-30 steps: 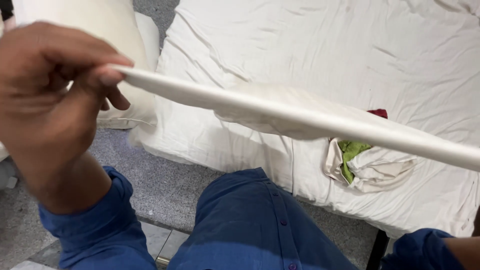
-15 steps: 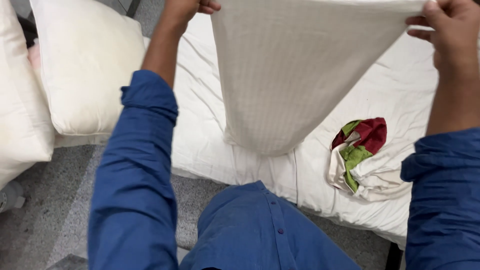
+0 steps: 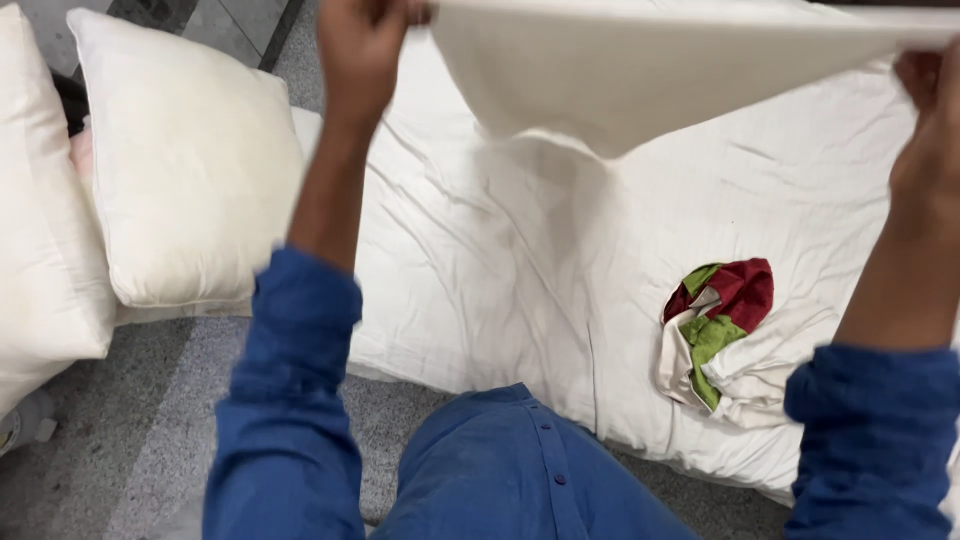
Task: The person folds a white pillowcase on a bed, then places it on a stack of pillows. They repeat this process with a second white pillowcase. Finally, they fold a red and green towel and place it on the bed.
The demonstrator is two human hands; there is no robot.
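Observation:
Both my arms, in blue sleeves, are raised over a bed. My left hand grips one top corner of a cream pillowcase, and my right hand grips the other corner at the frame's right edge. The cloth is stretched between them and billows out nearly flat, high above the white mattress sheet. Under it, near my right arm, a crumpled bundle of red, green and white cloth lies on the sheet.
Two bare cream pillows lean at the left, one partly cut off by the frame. Grey speckled floor runs along the bed's near edge. My blue-clad body fills the bottom centre.
The pillowcase hung down from my raised hands half a second ago; now it has swung up and flattened out. A second ago I held it low and edge-on.

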